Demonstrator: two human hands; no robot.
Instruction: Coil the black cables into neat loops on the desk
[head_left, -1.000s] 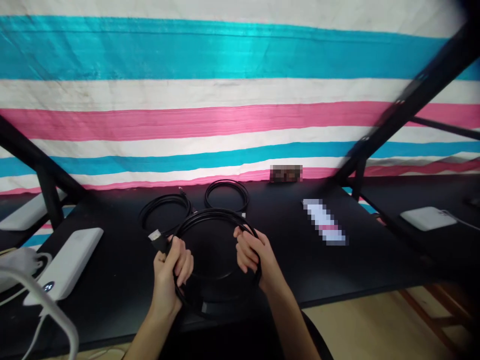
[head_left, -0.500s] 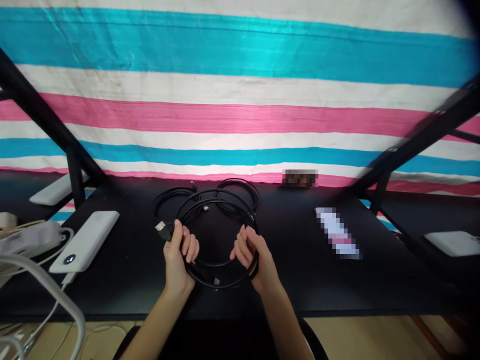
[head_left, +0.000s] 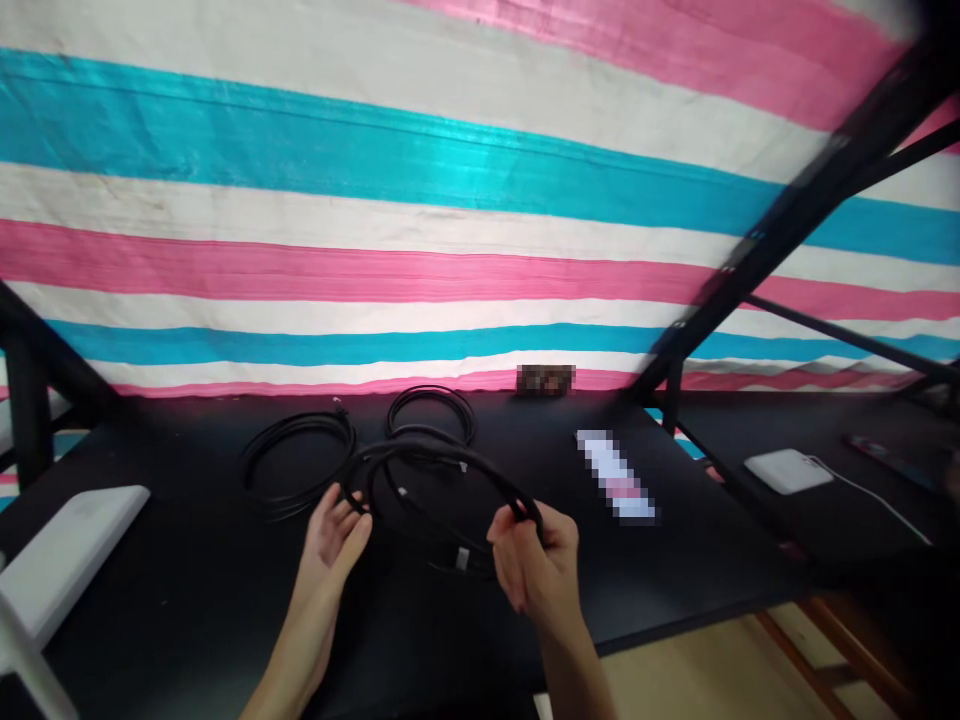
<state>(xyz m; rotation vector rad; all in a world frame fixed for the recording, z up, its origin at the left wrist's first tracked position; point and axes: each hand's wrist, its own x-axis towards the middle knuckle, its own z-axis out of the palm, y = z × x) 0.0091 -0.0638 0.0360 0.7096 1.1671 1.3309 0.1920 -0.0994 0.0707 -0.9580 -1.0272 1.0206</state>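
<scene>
Above the black flat tabletop [head_left: 202, 570], the right hand [head_left: 536, 545] clasps a black flexible cable [head_left: 501, 481], looped but not laid down; the left hand [head_left: 330, 540] touches it, grip unclear. Two wound black round coils [head_left: 289, 424] lie on the tabletop.

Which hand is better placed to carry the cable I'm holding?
Probably the right hand: it is closed around the cable, while the left hand looks looser and more open.
</scene>
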